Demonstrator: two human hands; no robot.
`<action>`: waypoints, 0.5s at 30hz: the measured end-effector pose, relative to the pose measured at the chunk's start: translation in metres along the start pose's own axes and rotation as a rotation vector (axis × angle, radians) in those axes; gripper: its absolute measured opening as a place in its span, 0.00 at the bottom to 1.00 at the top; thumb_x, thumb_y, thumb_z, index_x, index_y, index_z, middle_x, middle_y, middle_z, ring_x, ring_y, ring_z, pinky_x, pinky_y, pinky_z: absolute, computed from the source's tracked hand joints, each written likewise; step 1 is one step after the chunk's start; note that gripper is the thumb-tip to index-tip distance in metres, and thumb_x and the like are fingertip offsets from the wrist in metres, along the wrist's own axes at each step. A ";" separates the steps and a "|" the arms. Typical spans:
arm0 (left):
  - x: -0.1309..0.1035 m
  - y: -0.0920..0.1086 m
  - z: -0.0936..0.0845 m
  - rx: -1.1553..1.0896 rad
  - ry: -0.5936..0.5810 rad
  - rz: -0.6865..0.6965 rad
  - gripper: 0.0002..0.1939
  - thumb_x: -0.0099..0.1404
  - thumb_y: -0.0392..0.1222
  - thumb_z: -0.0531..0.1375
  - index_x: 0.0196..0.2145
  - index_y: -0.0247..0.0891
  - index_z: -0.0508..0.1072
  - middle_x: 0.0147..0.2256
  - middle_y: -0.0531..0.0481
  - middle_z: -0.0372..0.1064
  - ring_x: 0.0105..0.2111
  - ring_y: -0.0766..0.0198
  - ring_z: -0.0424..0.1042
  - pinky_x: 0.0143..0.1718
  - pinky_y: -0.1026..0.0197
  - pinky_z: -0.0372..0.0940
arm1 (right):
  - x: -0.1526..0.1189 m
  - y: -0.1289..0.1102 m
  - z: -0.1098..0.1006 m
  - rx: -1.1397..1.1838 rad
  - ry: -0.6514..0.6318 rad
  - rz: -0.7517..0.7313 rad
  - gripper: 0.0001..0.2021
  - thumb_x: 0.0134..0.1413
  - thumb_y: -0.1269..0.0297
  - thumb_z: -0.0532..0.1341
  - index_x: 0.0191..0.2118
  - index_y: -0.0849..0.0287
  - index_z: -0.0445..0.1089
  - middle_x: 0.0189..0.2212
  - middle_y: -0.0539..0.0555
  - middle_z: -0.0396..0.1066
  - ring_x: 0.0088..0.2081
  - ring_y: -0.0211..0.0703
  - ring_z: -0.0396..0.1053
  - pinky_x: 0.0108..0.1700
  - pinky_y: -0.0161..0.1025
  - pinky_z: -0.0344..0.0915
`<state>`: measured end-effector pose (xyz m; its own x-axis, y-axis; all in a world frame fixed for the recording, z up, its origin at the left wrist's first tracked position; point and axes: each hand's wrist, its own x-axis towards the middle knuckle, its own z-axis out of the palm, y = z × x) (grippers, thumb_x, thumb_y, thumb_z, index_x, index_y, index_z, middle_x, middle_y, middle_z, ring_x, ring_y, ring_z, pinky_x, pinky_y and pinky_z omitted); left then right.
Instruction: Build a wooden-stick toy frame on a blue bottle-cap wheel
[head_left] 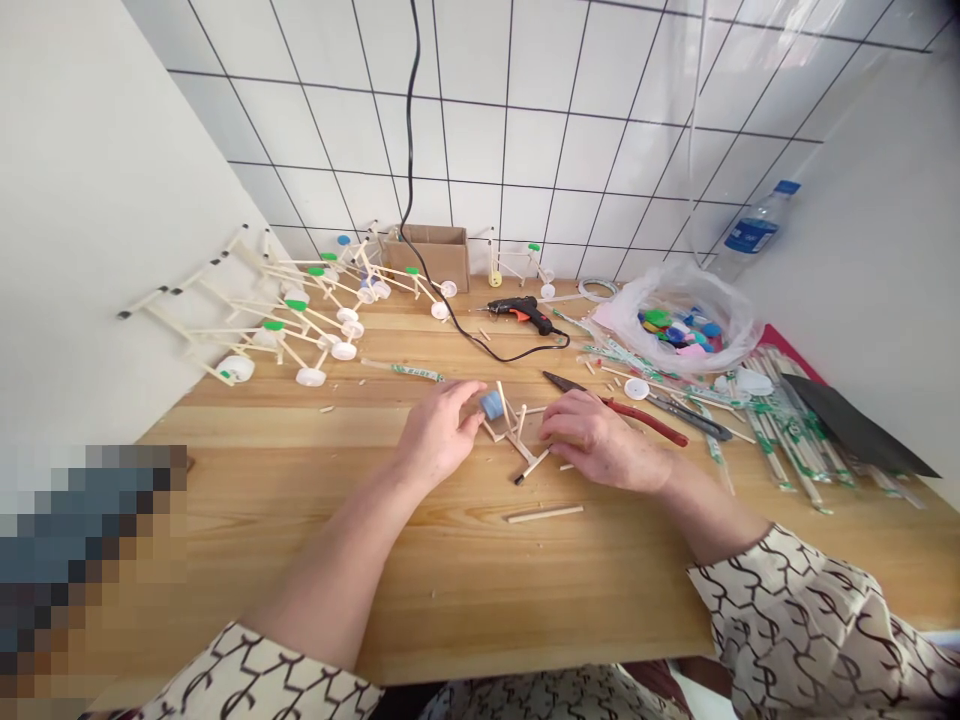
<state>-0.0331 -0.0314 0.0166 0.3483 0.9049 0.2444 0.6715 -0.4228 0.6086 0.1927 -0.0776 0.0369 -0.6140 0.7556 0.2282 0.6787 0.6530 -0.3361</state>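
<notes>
My left hand [444,432] has its thumb and index finger at a blue bottle cap [492,405], gripping its left side. The cap sits by a small frame of pale wooden sticks [519,440], which has a black-tipped crossbar at its near end. My right hand [604,442] is closed, with fingers pinched at the right side of this frame; the exact contact is partly hidden. One loose stick [545,514] lies in front of the frame. Long-nosed pliers with red handles [651,422] lie beside and partly under my right hand.
Several finished stick tricycles [296,305] with white wheels stand at left. Behind are a cardboard box [442,255] and a black glue gun [525,312] with its cord. At right are a plastic bag of bottle caps [675,320], scissors [694,415], wrapped chopsticks [802,440] and a bottle [754,232].
</notes>
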 end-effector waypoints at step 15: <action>0.002 0.004 -0.003 0.043 -0.047 0.002 0.21 0.57 0.26 0.58 0.48 0.36 0.71 0.46 0.45 0.73 0.46 0.58 0.72 0.52 0.55 0.65 | 0.002 0.001 -0.001 -0.014 0.043 -0.032 0.06 0.51 0.76 0.60 0.33 0.59 0.71 0.33 0.55 0.72 0.38 0.44 0.67 0.43 0.44 0.64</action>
<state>-0.0313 -0.0314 0.0217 0.3791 0.9014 0.2093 0.6977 -0.4270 0.5752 0.1928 -0.0753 0.0383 -0.6176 0.7357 0.2780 0.6647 0.6772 -0.3156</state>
